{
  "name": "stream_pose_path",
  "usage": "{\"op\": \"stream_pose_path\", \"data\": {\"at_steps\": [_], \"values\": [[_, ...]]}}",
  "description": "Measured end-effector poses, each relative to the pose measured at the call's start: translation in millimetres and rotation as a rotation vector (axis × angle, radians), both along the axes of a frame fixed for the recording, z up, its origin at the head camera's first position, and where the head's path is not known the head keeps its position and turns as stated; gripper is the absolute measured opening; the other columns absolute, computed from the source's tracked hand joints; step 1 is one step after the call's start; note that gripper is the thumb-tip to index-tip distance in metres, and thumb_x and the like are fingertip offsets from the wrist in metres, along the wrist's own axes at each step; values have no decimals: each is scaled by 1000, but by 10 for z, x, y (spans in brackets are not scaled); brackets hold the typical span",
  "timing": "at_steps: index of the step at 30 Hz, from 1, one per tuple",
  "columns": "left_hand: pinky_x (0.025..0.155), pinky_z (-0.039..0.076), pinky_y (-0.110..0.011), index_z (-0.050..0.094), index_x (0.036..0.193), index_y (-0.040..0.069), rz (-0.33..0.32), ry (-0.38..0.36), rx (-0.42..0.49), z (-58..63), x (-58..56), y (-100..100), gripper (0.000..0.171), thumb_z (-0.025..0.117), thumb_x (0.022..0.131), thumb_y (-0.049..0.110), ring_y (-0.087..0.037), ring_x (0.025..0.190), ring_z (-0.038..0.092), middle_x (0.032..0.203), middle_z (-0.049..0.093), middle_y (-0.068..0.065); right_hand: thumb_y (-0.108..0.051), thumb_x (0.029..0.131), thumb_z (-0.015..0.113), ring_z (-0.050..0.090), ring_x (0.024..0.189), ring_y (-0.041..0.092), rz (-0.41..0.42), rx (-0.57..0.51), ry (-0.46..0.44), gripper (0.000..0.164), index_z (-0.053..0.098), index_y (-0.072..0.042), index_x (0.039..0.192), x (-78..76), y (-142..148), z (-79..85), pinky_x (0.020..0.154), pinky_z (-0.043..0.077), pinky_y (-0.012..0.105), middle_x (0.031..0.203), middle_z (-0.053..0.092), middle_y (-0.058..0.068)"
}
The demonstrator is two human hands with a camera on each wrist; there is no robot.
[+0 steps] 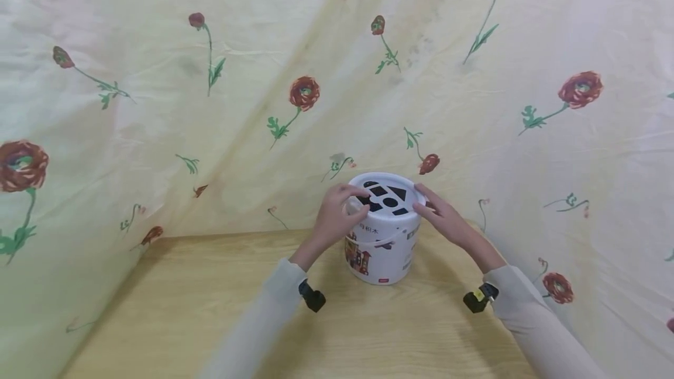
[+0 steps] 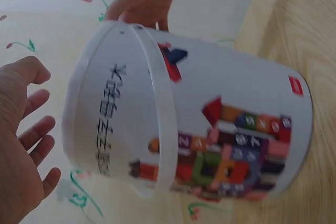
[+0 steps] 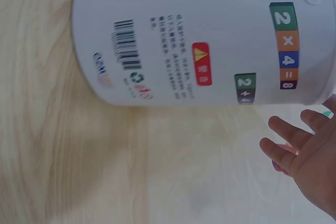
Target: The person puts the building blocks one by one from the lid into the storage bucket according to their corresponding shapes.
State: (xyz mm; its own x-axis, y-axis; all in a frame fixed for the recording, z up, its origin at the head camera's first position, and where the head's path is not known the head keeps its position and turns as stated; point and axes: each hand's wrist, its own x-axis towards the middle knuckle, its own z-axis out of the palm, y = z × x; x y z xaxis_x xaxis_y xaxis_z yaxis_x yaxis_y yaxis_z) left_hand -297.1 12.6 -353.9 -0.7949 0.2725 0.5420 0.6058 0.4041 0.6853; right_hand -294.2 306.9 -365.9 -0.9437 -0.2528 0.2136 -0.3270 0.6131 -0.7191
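Observation:
A white toy-block bucket (image 1: 381, 256) stands upright on the wooden table, pictures of coloured letter and number blocks on its side. Its round white lid (image 1: 408, 186) has several dark shaped holes, among them a triangle and a circle. My left hand (image 1: 337, 212) hovers at the lid's left side with fingers loosely bent; the left wrist view shows a gap between them and the rim. At the right rim, my right hand (image 1: 444, 218) has its fingers spread around the lid's edge. A white carrying handle (image 2: 164, 114) hangs down across the bucket's front.
The pale wooden table (image 1: 200, 309) runs up to a flower-patterned cloth (image 1: 237, 104) that hangs behind and at both sides. The bucket stands close to the cloth at the back right. Small dark cameras are strapped to both wrists.

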Motion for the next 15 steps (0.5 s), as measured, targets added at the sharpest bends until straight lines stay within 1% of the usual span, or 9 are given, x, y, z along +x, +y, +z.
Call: {"op": "stream_pose_path", "data": {"at_steps": [3, 6, 8, 12, 15], "values": [[105, 48, -52, 72, 122, 17, 39, 2, -16, -84, -16, -147, 35, 75, 90, 32, -25, 127, 52, 133, 59, -7, -43, 108, 42, 32, 147, 53, 0, 9, -1, 68, 12, -19, 165, 52, 62, -27, 110, 33, 72, 168, 21, 21], [107, 45, -55, 70, 126, 16, 79, -17, -35, -194, -44, -298, 40, 75, 90, 33, -25, 129, 51, 135, 58, -5, -42, 109, 40, 32, 146, 54, 1, 34, 14, 66, 12, -22, 165, 98, 136, -70, 108, 34, 74, 169, 21, 20], [109, 43, -56, 68, 128, 17, 97, -18, -50, -277, -57, -408, 42, 76, 90, 32, -26, 130, 51, 135, 59, -5, -44, 109, 40, 31, 147, 54, -15, 71, 19, 66, 13, -23, 165, 127, 191, -112, 107, 34, 75, 169, 20, 19], [111, 41, -56, 66, 131, 15, 131, 19, -106, -456, -77, -621, 46, 76, 90, 34, -28, 131, 51, 135, 60, -7, -52, 107, 41, 28, 149, 53, -61, 173, 24, 69, 15, -25, 165, 164, 294, -224, 107, 30, 77, 169, 21, 17], [111, 40, -57, 65, 132, 16, 169, 52, -160, -578, -80, -741, 49, 74, 89, 39, -30, 131, 53, 136, 62, -8, -53, 106, 43, 27, 150, 50, -77, 221, 51, 69, 18, -26, 164, 164, 363, -332, 110, 28, 76, 169, 23, 16]]}}
